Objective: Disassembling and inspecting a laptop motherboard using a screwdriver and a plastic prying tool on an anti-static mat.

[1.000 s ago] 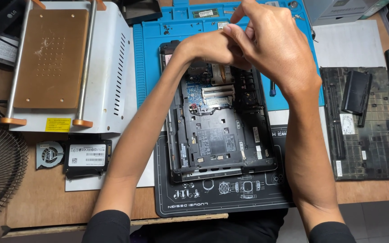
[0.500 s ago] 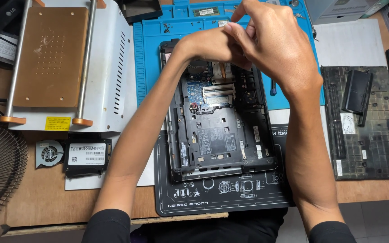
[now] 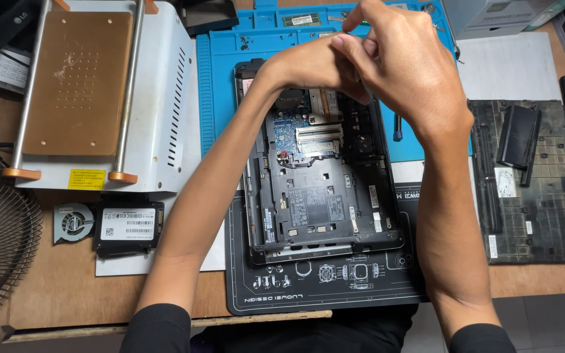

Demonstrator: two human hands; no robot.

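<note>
Black plastic opened laptop base (image 3: 318,196), its blue circuit board and silver metal plates bare, lies on a blue silicone work mat (image 3: 230,72) and a black printed mat (image 3: 322,291). Above its far end, left hand (image 3: 312,65) and right hand (image 3: 407,65) press together, fingers curled; whether they grip anything, I cannot tell. Brown wooden desk (image 3: 60,287) carries all.

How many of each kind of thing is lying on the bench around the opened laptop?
Work mats: 2, blue and black
Opened laptop: 1
Removed bottom cover: 1
Drive: 1
Small cooling fan: 1
Heating plate machine: 1
Total: 7
</note>
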